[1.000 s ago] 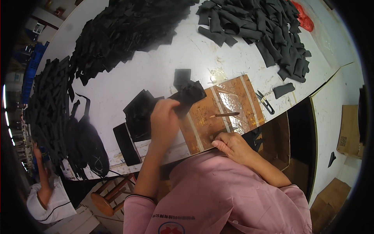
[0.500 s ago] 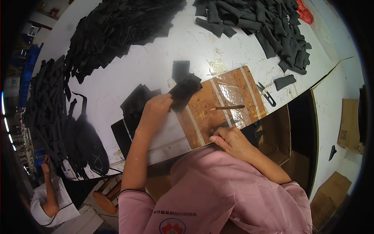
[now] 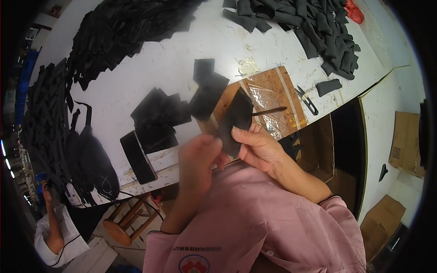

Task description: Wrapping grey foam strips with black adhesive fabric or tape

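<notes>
A flat black fabric piece [image 3: 237,116] is raised in front of me over the near part of the brown board [image 3: 268,86]. My right hand [image 3: 261,148] pinches its lower right edge, thumb on top. Curled and slightly blurred, my left hand [image 3: 200,157] has its thumb and fingers at the lower left edge of the same piece. Beyond it lie two overlapping black pieces [image 3: 208,93], partly on the board. Left of these is a loose stack of black pieces [image 3: 157,113]. A brown pencil-like stick [image 3: 273,110] rests on the board, its left end behind the held piece.
Thread snips [image 3: 308,100] and a single dark tube-shaped piece [image 3: 328,86] lie right of the board. Large black heaps [image 3: 132,36] cover the far left, rolled dark pieces [image 3: 318,32] the far right. A black block [image 3: 138,157] stands near the front edge. Another person's arm [image 3: 53,220] shows lower left.
My left hand has come back from the stacked pieces toward my body, beside my right hand. A black fabric piece is now up between both hands, and my right hand has lifted onto it.
</notes>
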A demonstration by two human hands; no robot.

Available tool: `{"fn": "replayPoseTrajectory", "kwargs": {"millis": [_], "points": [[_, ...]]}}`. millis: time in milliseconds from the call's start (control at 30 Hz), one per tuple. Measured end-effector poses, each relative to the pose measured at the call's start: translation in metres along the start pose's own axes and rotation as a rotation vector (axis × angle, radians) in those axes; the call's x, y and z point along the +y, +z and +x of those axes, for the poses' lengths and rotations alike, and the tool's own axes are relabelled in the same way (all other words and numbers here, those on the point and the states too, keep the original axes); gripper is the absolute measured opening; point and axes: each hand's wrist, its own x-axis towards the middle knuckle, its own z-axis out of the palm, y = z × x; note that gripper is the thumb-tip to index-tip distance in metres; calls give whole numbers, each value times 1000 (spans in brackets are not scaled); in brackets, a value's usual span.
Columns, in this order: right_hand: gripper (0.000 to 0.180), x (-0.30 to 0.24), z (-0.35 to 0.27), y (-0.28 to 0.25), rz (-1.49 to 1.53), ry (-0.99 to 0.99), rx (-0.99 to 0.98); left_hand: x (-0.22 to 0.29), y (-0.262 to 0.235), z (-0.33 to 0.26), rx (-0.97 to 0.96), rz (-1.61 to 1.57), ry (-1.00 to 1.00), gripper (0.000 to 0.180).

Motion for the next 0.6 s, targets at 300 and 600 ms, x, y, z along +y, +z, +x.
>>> {"fn": "replayPoseTrajectory", "kwargs": {"millis": [300, 600], "points": [[18, 6, -8, -4, -261, -150, 242, -14, 8, -14, 8, 9, 257, 20], [21, 7, -7, 2, -320, -232, 255, -14, 17, -9, 108, 218, 231, 15]]}}
